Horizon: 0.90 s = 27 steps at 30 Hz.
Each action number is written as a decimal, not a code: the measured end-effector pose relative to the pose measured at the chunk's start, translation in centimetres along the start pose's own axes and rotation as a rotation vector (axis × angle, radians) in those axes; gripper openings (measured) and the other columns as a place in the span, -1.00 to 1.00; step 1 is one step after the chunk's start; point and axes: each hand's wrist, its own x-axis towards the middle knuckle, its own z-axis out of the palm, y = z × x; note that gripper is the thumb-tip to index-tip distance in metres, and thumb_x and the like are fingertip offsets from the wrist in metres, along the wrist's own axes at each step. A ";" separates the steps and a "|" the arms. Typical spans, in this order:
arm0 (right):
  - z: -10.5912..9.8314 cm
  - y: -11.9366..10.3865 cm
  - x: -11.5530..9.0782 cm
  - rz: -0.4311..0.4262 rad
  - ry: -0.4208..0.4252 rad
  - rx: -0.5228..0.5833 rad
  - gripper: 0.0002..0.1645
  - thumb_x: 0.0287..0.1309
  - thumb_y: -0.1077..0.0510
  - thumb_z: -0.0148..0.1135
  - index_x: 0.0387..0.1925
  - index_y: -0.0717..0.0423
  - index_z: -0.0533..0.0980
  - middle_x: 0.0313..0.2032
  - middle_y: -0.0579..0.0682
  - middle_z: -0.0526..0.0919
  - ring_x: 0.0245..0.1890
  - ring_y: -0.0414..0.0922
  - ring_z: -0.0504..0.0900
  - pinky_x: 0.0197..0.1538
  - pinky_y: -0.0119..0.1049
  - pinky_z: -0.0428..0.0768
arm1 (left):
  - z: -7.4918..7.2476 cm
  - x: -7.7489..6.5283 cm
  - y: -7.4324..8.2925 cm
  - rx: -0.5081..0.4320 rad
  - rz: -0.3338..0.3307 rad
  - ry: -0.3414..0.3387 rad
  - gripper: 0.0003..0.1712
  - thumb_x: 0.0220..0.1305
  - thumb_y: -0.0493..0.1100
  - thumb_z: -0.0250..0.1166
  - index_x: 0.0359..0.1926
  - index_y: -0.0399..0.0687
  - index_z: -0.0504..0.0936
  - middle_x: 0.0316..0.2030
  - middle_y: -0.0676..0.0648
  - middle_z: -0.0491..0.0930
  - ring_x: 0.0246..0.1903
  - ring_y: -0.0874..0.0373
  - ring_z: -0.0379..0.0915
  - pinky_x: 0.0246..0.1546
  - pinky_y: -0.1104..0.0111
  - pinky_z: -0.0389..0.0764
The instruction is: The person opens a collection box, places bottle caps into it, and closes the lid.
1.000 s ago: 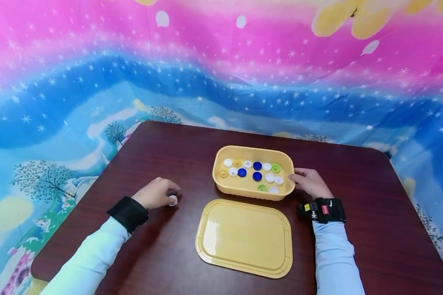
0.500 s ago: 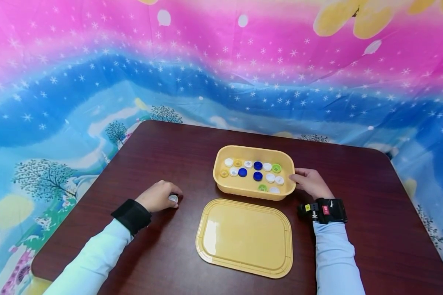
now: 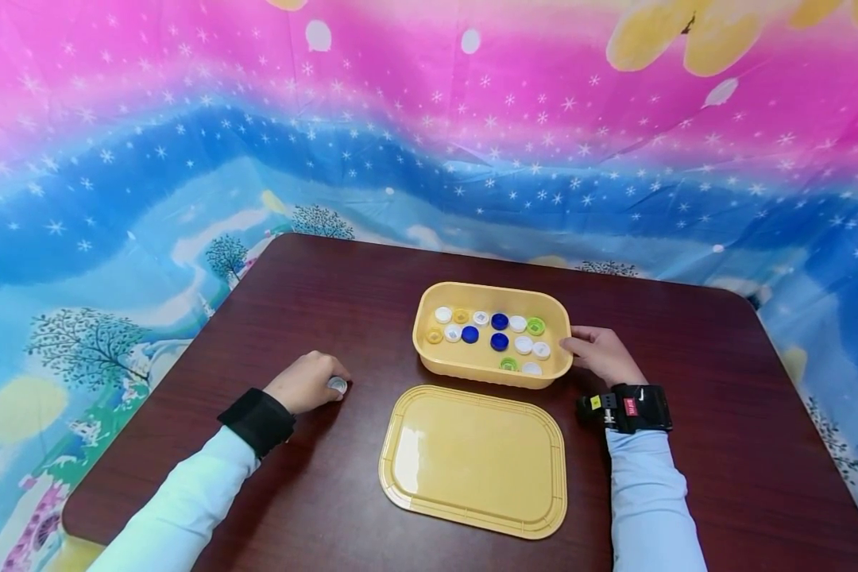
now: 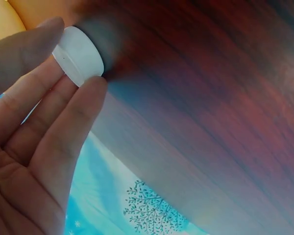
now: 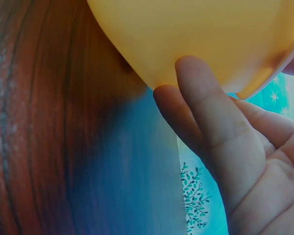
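Observation:
Between the thumb and fingers of my left hand (image 3: 302, 383) is a white bottle cap (image 4: 80, 56), pinched at its edges just over the tabletop, left of the lid. Whether the cap touches the table I cannot tell. My right hand (image 3: 604, 352) grips the right end of a yellow plastic box (image 3: 493, 373), thumb over the rim and fingers against the outer wall (image 5: 206, 34). Inside the box lie several caps, among them a dark blue cap (image 3: 499, 342), a lime green cap (image 3: 535, 326), a yellow cap (image 3: 434, 336) and a white cap (image 3: 523, 345).
A flat yellow lid (image 3: 475, 461) lies on the table in front of the box. The dark brown table (image 3: 357, 294) has rounded corners. Behind and beside it hangs a printed pink and blue cloth (image 3: 400, 119).
My left hand has shifted slightly to the right and nearer with the white bottle cap, which has turned a little in the fingers. The right hand and the box look unmoved.

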 end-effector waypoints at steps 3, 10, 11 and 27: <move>0.0 0.1 0.0 -0.003 0.003 -0.003 -0.30 0.36 0.06 0.07 0.38 0.38 0.20 0.24 0.36 0.38 0.09 0.13 0.54 0.04 -0.13 0.57 | 0.1 0.0 0.0 0.000 0.013 0.006 -0.76 0.11 -0.35 0.40 -0.15 -0.20 0.76 -0.22 -0.12 0.69 -0.28 0.09 0.57 -0.17 0.18 0.64; 0.0 0.0 -0.1 -0.008 0.000 0.004 -0.30 0.36 0.06 0.07 0.38 0.38 0.20 0.24 0.35 0.38 0.10 0.13 0.54 0.04 -0.13 0.57 | -0.3 0.0 0.5 0.011 0.032 0.017 -0.78 0.11 -0.34 0.41 -0.17 -0.19 0.76 -0.23 -0.11 0.69 -0.29 0.10 0.56 -0.20 0.21 0.65; 0.0 -0.1 -0.1 -0.007 0.001 0.000 -0.29 0.36 0.06 0.08 0.38 0.37 0.20 0.24 0.35 0.38 0.10 0.13 0.54 0.05 -0.12 0.56 | -0.5 0.0 0.7 0.012 0.036 0.021 -0.78 0.10 -0.34 0.41 -0.17 -0.19 0.76 -0.24 -0.10 0.69 -0.29 0.10 0.56 -0.20 0.21 0.65; -0.2 -0.1 -0.2 0.003 -0.002 -0.033 -0.31 0.37 0.04 0.08 0.38 0.34 0.22 0.21 0.34 0.42 0.05 0.12 0.57 0.06 -0.08 0.55 | -5.9 1.3 4.3 0.033 0.302 0.138 -0.73 0.08 -0.33 0.45 -0.13 -0.21 0.73 -0.21 -0.12 0.69 -0.20 0.03 0.62 -0.17 0.16 0.65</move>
